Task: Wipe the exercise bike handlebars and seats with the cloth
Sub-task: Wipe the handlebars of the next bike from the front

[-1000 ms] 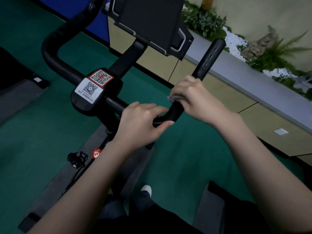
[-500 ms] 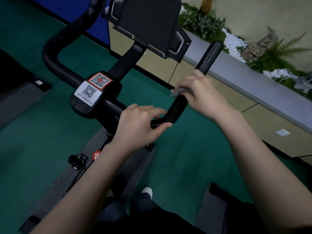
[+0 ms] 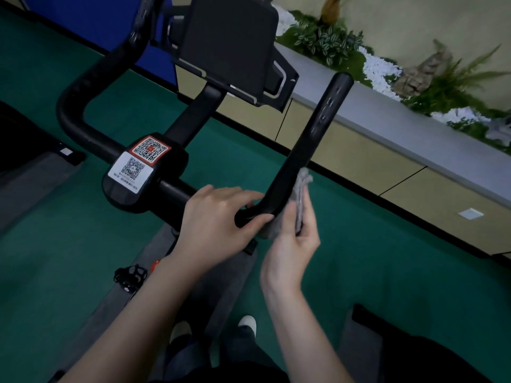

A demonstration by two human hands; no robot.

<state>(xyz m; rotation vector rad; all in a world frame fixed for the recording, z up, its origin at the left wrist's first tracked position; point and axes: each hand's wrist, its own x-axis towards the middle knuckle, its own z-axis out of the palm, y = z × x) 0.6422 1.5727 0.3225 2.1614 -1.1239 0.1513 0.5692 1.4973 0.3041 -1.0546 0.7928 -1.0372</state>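
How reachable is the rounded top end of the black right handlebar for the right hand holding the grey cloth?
Probably yes: the right hand holds the grey cloth low beside the black handlebar, which is bare up to its top end.

Handlebar (image 3: 312, 139) matt black, smooth; cloth (image 3: 300, 189) grey, soft, fuzzy.
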